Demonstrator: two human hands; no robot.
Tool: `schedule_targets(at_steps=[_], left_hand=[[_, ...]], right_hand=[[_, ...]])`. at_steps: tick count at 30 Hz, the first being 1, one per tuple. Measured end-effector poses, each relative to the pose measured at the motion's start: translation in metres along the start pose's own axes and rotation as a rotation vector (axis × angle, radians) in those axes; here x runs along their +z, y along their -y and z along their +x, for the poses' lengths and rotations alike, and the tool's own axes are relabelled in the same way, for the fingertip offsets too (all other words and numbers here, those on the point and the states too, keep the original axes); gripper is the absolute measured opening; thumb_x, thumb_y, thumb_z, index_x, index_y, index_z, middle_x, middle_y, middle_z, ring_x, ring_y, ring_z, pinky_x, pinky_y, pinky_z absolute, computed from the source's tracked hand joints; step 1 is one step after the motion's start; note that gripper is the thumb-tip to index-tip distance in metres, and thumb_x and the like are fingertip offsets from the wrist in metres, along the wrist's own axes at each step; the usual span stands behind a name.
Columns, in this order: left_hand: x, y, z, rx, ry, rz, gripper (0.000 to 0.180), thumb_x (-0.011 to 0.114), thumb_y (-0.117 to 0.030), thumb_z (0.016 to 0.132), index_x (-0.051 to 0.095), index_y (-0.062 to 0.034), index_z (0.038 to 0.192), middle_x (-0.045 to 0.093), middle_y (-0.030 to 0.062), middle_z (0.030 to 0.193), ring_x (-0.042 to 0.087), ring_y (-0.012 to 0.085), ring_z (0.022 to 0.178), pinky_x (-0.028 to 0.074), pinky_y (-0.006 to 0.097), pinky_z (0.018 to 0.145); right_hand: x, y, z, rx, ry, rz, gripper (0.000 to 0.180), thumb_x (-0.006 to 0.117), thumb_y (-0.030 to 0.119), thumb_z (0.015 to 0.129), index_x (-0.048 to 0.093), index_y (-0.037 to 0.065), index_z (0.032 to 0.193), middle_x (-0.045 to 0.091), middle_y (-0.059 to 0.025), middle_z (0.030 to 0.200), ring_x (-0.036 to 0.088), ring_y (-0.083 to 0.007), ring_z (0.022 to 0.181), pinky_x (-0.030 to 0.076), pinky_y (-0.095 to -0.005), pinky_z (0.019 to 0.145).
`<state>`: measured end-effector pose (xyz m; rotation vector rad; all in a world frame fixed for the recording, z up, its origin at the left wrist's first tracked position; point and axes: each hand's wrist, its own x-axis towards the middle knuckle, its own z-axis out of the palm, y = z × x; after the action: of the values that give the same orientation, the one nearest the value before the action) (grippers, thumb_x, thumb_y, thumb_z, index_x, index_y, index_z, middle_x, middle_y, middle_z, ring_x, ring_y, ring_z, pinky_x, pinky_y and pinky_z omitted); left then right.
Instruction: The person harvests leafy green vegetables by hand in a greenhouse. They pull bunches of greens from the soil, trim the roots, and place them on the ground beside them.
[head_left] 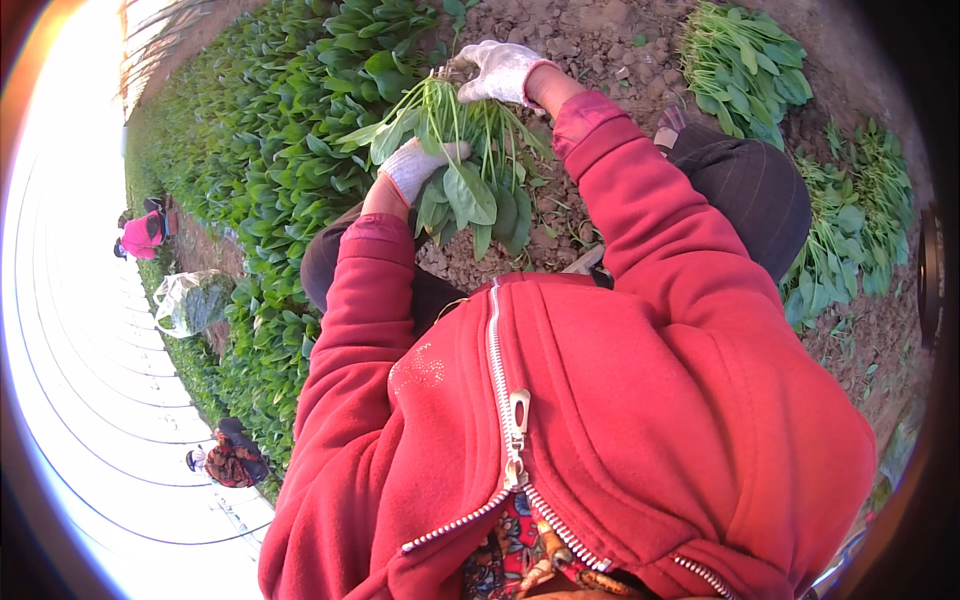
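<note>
Clasping leafy green bunch (470,190): left hand (420,165) around stems, right hand (500,70) apparently gripping root end.

Gloved hands holding a bunch of leafy greens over bare soil

The left hand (420,165) grips the bunch of greens (470,180) mid-stem; the right hand (500,70) holds its root end. A green crop bed (270,130) lies left, cut piles (745,65) right.
</note>
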<state>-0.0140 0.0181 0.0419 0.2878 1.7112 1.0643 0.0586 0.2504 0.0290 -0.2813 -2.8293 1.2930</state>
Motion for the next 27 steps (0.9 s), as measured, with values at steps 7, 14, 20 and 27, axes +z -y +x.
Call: schedule_targets(at_steps=[7, 14, 20, 27], left_hand=[[0.002, 0.004, 0.000, 0.076, 0.035, -0.008, 0.039, 0.078, -0.013, 0.087, 0.066, -0.0017, 0.122, 0.073, 0.0081, 0.104, 0.071, 0.0210, 0.085, 0.060, 0.036, 0.078], [-0.001, -0.010, -0.015, 0.042, -0.001, 0.081, 0.044, 0.079, -0.017, 0.086, 0.065, -0.0023, 0.125, 0.072, 0.0063, 0.105, 0.070, 0.0183, 0.085, 0.059, 0.034, 0.079], [-0.005, -0.013, -0.037, 0.116, -0.043, -0.036, 0.041, 0.079, -0.017, 0.084, 0.067, -0.0008, 0.119, 0.071, 0.0065, 0.099, 0.068, 0.0173, 0.083, 0.058, 0.033, 0.076], [-0.005, -0.011, -0.035, 0.132, -0.074, -0.030, 0.042, 0.079, -0.018, 0.085, 0.067, -0.0006, 0.121, 0.072, 0.0069, 0.098, 0.068, 0.0170, 0.082, 0.057, 0.033, 0.076]], right_hand=[[0.017, -0.003, 0.003, -0.118, -0.137, -0.052, 0.036, 0.064, 0.033, 0.091, 0.072, 0.006, 0.113, 0.067, -0.0167, 0.119, 0.063, -0.0360, 0.113, 0.049, -0.0448, 0.098], [-0.014, -0.010, 0.010, -0.009, -0.342, 0.102, 0.033, 0.066, 0.036, 0.090, 0.074, 0.009, 0.109, 0.073, -0.0173, 0.105, 0.069, -0.0326, 0.105, 0.052, -0.0429, 0.096], [-0.056, -0.028, -0.019, 0.256, -0.672, -0.293, 0.049, 0.069, 0.032, 0.084, 0.066, 0.006, 0.126, 0.064, -0.0218, 0.130, 0.058, -0.0378, 0.126, 0.048, -0.0443, 0.105], [-0.024, 0.006, 0.000, -0.373, -0.755, 0.074, 0.028, 0.070, 0.031, 0.087, 0.072, 0.007, 0.101, 0.067, -0.0180, 0.117, 0.063, -0.0342, 0.113, 0.050, -0.0434, 0.097]])
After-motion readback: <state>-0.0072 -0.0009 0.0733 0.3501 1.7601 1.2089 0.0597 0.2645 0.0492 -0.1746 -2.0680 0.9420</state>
